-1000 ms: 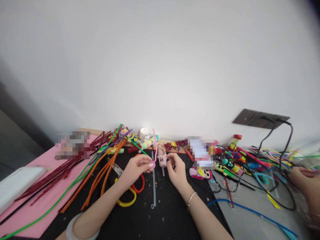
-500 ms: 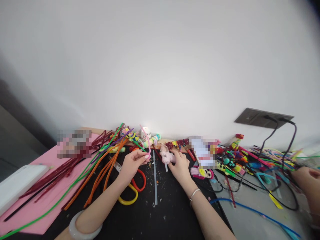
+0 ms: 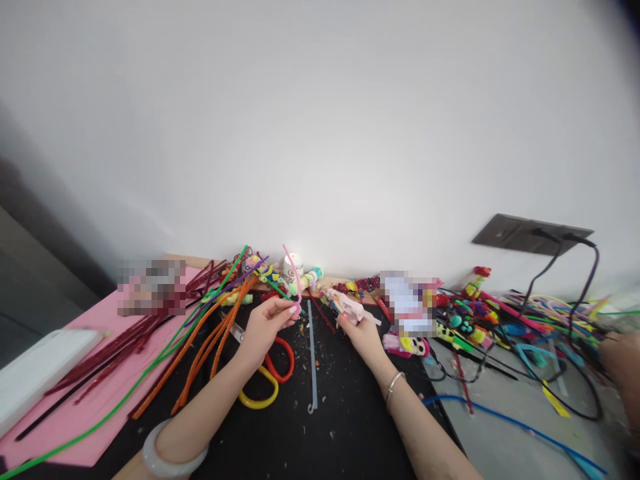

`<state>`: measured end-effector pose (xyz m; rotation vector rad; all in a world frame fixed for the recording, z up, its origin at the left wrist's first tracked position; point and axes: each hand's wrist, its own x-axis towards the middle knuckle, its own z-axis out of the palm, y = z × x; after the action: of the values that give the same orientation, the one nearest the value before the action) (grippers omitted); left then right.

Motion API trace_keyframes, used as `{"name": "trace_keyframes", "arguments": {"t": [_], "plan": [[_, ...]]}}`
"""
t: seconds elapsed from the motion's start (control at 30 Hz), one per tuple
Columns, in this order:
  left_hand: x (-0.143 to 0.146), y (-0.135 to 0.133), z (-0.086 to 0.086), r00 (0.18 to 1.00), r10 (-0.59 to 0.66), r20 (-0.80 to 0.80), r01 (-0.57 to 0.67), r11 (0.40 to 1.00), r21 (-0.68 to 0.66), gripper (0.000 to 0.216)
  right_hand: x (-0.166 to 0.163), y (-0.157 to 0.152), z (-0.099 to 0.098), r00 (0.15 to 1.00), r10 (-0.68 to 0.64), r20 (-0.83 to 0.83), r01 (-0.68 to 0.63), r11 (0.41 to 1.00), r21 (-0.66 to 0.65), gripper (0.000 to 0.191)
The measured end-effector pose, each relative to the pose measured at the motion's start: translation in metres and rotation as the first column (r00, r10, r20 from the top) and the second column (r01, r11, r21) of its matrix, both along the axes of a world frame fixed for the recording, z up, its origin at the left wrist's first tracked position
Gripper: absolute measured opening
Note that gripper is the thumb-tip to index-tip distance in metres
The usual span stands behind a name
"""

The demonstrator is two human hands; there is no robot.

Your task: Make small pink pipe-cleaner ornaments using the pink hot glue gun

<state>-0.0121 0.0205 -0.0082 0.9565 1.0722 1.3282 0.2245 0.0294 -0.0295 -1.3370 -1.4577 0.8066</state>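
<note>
My left hand [image 3: 265,324] pinches the lower end of a pink pipe cleaner [image 3: 294,277] that curves upward over the black mat [image 3: 320,427]. My right hand [image 3: 361,331] is closed round a small pink glue gun [image 3: 347,308], held tilted with its nozzle toward the left hand. A thin grey glue stick [image 3: 312,357] lies on the mat between the two hands. Red and yellow scissors [image 3: 267,379] rest under my left wrist.
Orange, green and dark red pipe cleaners [image 3: 195,340] fan across a pink sheet [image 3: 75,413] at left. A white tub [image 3: 291,265] and small craft figures line the wall. Bright craft bits and black cables [image 3: 565,333] crowd the right, where another person's hand [image 3: 620,360] shows.
My hands have drawn apart. The right hand carried the pink glue gun to the right and back, tilting it. The left hand shifted slightly left with the pink pipe cleaner.
</note>
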Motion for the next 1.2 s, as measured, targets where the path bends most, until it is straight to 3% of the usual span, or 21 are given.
{"name": "trace_keyframes", "arguments": {"t": [0.13,0.23,0.7,1.2], "plan": [[0.0,0.0,0.0,1.0,0.001,0.02,-0.001,1.0,-0.014,0.046,0.001,0.004,-0.001,0.983,0.071,-0.169,-0.101,0.979,-0.178,0.027],[0.0,0.0,0.001,0.999,-0.001,0.038,0.002,1.0,-0.023,0.047,0.001,0.005,0.0,0.964,0.12,-0.236,-0.177,0.955,-0.24,0.034],[0.001,-0.003,0.006,0.987,-0.001,0.16,0.014,0.997,-0.077,0.045,0.002,-0.001,0.007,0.947,0.204,-0.248,-0.273,0.919,-0.286,0.032],[0.004,-0.008,0.007,0.989,-0.075,0.129,0.084,0.994,-0.068,0.041,-0.001,0.0,-0.005,0.945,0.195,-0.263,-0.269,0.919,-0.287,0.031]]}}
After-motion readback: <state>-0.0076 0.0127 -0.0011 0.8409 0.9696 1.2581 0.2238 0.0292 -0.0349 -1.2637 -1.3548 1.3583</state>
